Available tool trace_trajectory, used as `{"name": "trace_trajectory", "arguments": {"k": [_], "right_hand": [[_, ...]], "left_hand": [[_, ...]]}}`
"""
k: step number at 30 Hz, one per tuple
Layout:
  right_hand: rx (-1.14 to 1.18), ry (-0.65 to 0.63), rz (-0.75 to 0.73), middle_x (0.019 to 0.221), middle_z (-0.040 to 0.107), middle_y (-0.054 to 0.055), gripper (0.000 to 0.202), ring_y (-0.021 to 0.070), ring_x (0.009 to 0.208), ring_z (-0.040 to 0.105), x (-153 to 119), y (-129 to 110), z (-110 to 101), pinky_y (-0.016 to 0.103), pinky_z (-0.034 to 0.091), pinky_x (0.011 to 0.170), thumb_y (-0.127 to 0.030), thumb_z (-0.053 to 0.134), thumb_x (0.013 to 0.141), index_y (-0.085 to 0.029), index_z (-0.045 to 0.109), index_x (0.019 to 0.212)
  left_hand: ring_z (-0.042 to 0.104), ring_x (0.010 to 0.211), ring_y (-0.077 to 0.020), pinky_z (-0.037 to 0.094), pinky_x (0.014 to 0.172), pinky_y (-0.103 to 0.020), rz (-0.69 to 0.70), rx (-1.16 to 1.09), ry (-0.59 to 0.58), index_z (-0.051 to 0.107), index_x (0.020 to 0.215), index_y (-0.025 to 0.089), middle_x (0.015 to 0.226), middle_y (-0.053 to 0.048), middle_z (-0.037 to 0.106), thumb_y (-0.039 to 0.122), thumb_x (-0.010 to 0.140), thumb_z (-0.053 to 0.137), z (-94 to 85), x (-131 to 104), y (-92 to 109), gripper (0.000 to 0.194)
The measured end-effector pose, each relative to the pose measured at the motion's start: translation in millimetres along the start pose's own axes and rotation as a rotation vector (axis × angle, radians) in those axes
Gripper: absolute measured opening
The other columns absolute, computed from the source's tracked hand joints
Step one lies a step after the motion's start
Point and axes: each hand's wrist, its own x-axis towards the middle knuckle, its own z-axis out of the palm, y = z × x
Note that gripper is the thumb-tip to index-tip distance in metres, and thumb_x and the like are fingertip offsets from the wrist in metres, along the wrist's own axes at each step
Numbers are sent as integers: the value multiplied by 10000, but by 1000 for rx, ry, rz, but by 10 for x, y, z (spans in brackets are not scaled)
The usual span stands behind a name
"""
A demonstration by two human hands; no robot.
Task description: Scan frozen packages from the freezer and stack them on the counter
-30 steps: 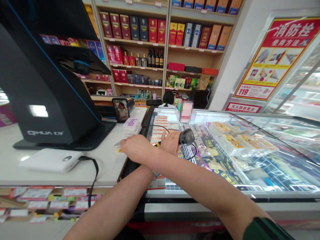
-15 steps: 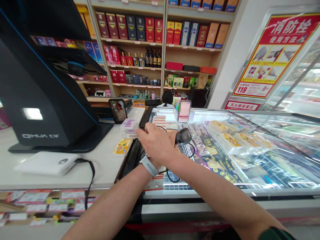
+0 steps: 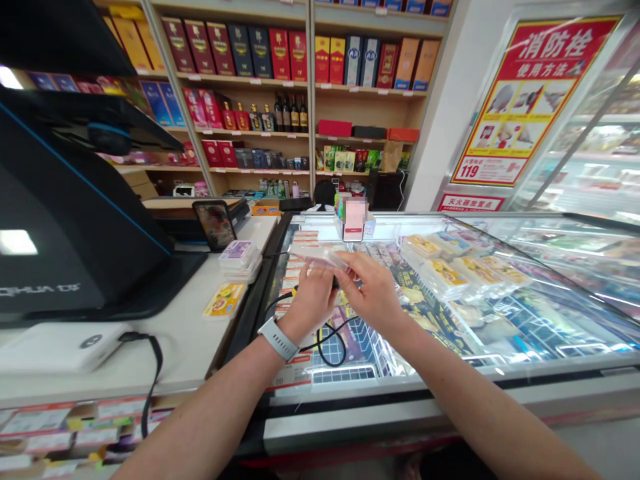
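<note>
While my right hand pinches the clear pack, a light, steady hold suits it; I cannot tell what my curled left hand grips

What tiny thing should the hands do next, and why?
Maybe ease the left hand back a little while the right hand holds the clear pack. The hands are crowded together, with the left fingers right by the pack. Something dark, mostly hidden, is between them, and a black cable loops below.
</note>
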Motion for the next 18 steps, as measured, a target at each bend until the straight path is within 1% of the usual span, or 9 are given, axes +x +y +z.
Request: {"name": "trace_trajectory", "arguments": {"k": [1, 3, 5, 7, 9, 12, 15, 18], "right_hand": [[12, 26, -4, 1035, 731, 80, 264, 179, 913, 672, -24, 40, -42, 314, 545, 824, -273, 506, 999, -179, 668, 1185], [31, 75, 8, 1045, 741, 70, 254, 170, 897, 685, -68, 118, -121, 313, 558, 817, -276, 515, 996, -195, 676, 1176], [54, 114, 63, 1055, 748, 56, 255, 157, 847, 699, -114, 195, -192, 304, 570, 788, -290, 531, 989, -216, 678, 1183], [94, 133, 147, 1023, 756, 37, 265, 140, 769, 709, -164, 268, -252, 289, 580, 740, -316, 545, 984, -231, 676, 1198], [162, 140, 228, 943, 760, 21, 287, 131, 707, 714, -216, 339, -300, 276, 588, 702, -341, 556, 981, -228, 668, 1219], [277, 194, 312, 820, 753, 7, 314, 135, 656, 716, -286, 444, -353, 280, 605, 676, -359, 583, 967, -207, 661, 1231], [369, 280, 366, 815, 759, 16, 302, 148, 661, 725, -328, 567, -390, 306, 621, 687, -351, 639, 931, -206, 680, 1192], [474, 336, 428, 863, 767, 26, 313, 164, 732, 744, -338, 722, -414, 340, 631, 740, -335, 693, 885, -229, 692, 1180]], "left_hand": [[595, 1239, -268, 321, 1188, -510, 30, -1, -27, 600, 1173, 182, 1195, -106, 701, 137, 857, 542, 6, -4, -24, 325], [573, 1273, -288, 300, 1185, -551, 41, -14, -46, 532, 1279, 152, 1291, -138, 662, 128, 861, 531, 19, -6, -39, 419], [552, 1306, -286, 275, 1191, -566, 37, -35, -47, 465, 1362, 165, 1377, -132, 619, 111, 858, 524, 23, -6, -33, 511], [536, 1329, -272, 260, 1198, -561, 40, -53, -53, 430, 1399, 192, 1424, -112, 591, 89, 851, 518, 14, -7, -20, 565], [529, 1338, -263, 264, 1196, -548, 37, -60, -61, 425, 1404, 197, 1435, -103, 586, 75, 847, 515, -6, -10, -8, 577], [523, 1342, -263, 258, 1199, -542, 22, -62, -74, 435, 1395, 187, 1443, -105, 581, 81, 857, 517, -35, -18, 7, 554], [508, 1361, -257, 237, 1208, -548, 17, -72, -86, 422, 1410, 197, 1468, -104, 563, 77, 861, 514, -49, -25, 15, 569], [500, 1372, -248, 224, 1214, -551, 12, -90, -96, 400, 1429, 198, 1483, -106, 550, 82, 874, 505, -50, -30, 12, 576]]}}
